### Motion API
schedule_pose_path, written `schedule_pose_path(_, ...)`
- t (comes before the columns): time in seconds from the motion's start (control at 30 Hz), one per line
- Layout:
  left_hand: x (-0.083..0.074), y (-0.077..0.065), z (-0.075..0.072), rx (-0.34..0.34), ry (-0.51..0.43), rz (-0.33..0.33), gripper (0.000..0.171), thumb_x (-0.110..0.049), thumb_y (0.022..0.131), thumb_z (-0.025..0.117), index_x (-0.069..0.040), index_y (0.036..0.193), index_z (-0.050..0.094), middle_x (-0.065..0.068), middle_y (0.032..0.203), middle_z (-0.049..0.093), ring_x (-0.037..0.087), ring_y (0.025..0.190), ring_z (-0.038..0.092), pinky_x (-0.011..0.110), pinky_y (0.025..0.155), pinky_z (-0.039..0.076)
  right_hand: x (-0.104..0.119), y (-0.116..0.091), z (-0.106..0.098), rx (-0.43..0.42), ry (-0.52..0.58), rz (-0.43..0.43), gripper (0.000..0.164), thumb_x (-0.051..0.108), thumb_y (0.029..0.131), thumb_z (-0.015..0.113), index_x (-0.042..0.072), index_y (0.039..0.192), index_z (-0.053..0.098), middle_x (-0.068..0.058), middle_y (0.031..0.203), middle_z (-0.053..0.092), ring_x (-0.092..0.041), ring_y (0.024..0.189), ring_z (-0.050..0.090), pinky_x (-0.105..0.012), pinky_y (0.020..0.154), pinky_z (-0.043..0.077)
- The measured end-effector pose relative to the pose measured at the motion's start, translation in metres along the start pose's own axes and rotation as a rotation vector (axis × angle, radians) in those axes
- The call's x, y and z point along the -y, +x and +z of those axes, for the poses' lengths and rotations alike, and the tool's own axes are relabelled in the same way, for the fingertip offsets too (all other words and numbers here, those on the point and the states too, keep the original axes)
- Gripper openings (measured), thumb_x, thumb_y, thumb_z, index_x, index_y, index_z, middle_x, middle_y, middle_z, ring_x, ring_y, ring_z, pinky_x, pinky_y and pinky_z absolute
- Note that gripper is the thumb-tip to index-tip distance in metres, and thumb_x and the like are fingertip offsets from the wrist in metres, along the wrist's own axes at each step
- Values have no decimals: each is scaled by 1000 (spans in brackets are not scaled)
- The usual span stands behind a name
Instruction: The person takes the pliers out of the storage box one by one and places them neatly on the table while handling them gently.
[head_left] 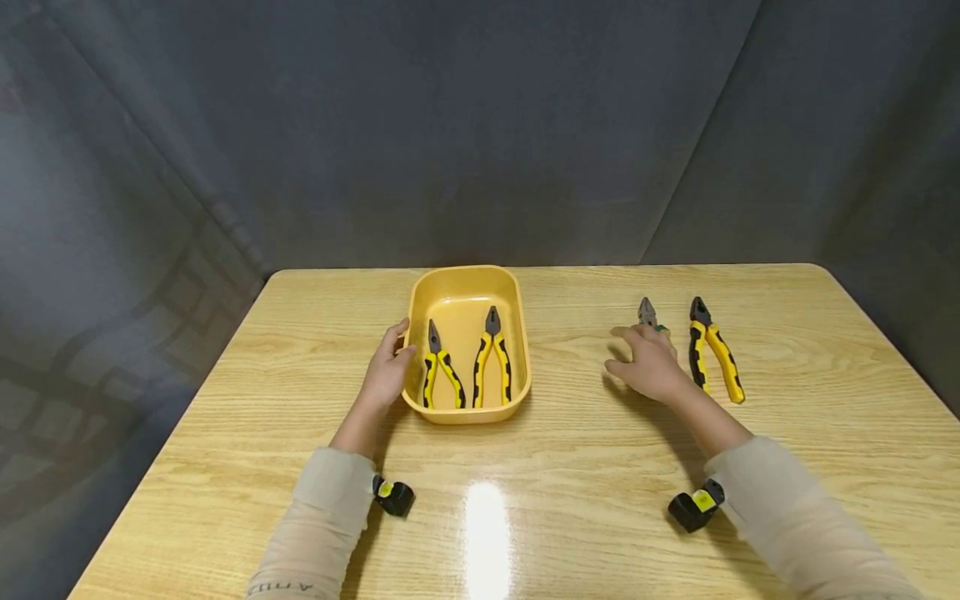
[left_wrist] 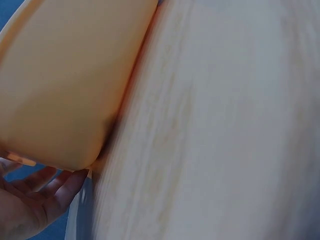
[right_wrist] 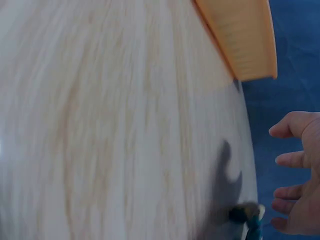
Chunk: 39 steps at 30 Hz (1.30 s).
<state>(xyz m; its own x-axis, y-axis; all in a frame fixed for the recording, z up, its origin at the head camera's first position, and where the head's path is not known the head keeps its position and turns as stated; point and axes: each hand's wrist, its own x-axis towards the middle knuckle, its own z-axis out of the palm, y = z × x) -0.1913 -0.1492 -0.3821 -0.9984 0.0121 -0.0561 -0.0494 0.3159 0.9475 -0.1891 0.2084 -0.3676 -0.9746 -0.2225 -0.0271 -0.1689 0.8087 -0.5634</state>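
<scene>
The left hand (head_left: 387, 367) holds the left side of a yellow tray (head_left: 468, 415), thumb at the rim; its fingertips reach the outer wall in the left wrist view. Inside lie needle-nose pliers (head_left: 431, 375) and combination pliers (head_left: 492, 323), both with yellow-and-black handles. Over on the right, the right hand (head_left: 647, 362) hovers with spread fingers above pliers with a grey head (head_left: 647, 311) and green on the handles, mostly hidden under it. The right wrist view shows that hand (right_wrist: 300, 175) with nothing between its fingers. Beside it lie yellow-and-black combination pliers (head_left: 699, 312).
Everything lies on a light wooden table (head_left: 570, 467) with a glossy reflection near the front. A dark grey curtain (head_left: 487, 133) stands behind the table's far edge. Small black devices (head_left: 693, 508) are strapped at both wrists.
</scene>
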Motion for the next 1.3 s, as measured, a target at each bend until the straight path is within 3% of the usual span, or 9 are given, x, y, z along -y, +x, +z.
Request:
schedule_pose_path(0.6, -2, -1, -2, -10, 40, -20, 47, -15, 92, 35, -16, 137, 23, 18, 130, 32, 29, 114, 34, 42, 92, 32, 45, 3, 14, -8, 124, -67, 58, 22, 82, 55, 0, 130, 32, -24, 128, 27, -40, 115, 22, -57, 83, 29)
schedule_pose_path(1.3, -4, -2, -2, -3, 5, -2, 46, -12, 92, 34, -13, 137, 23, 19, 128, 33, 30, 110, 37, 42, 90, 34, 79, 1, 19, -5, 174, -111, 61, 27, 81, 56, 4, 132, 30, -19, 130, 27, -34, 120, 22, -53, 88, 30)
